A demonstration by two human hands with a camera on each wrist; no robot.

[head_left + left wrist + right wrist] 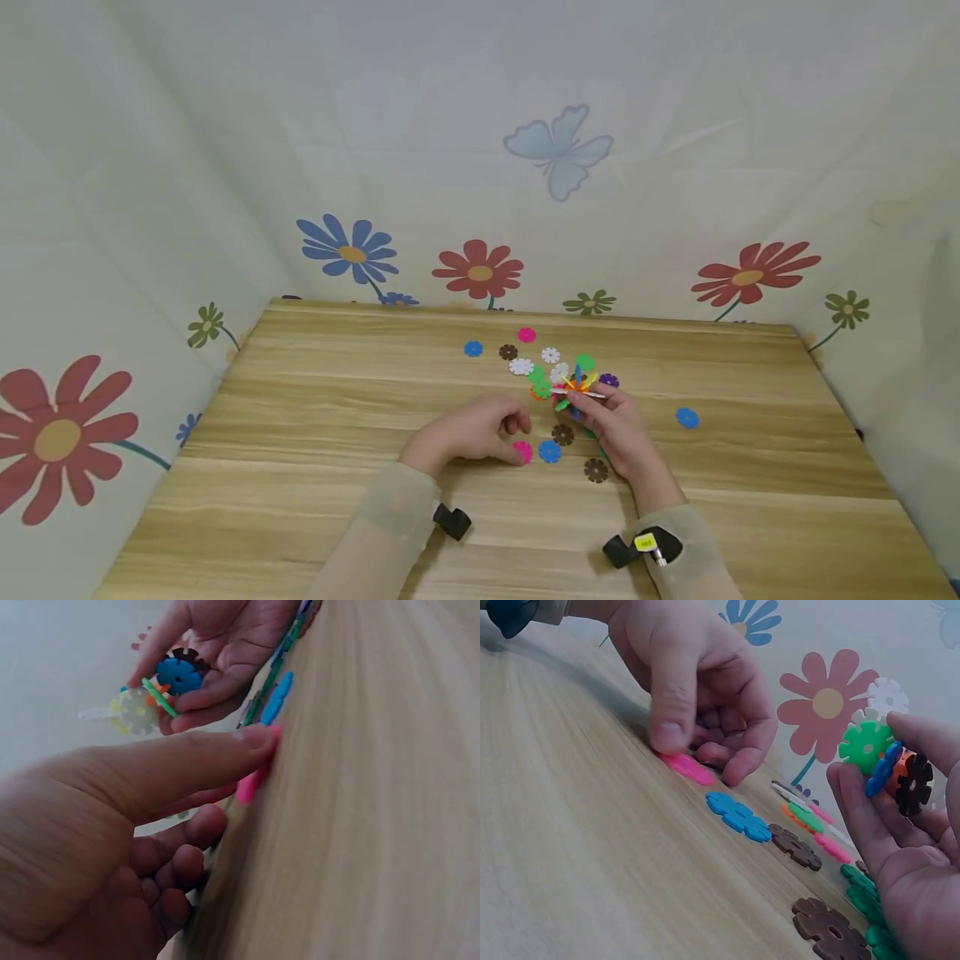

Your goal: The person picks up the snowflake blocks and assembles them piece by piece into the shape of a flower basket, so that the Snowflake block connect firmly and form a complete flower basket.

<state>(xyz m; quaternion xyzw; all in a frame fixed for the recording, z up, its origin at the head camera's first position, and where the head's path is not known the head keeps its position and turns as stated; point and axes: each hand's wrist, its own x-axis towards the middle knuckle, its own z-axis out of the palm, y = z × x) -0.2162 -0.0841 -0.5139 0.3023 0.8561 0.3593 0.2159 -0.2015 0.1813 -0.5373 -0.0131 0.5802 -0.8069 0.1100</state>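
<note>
My right hand point(618, 425) holds up a cluster of interlocking flower-shaped plastic discs point(889, 765) between thumb and fingers. Green, blue, orange, brown and white pieces show in it. To its left, my left hand point(480, 429) is low over the table, fingers bent. Its thumb is on one edge of a pink disc point(690, 769) and its index fingertip is down at the opposite edge. Beside that pink piece lie a blue disc point(550, 452) and a brown disc point(562, 434). Another brown disc point(596, 470) is just below the right hand.
Several loose discs spread over the wooden table point(300, 433) beyond the hands, among them a white disc point(551, 355) and a pink disc point(527, 335). One blue disc point(687, 417) lies apart on the right. A flower-printed curtain point(420, 167) surrounds the table's back and sides.
</note>
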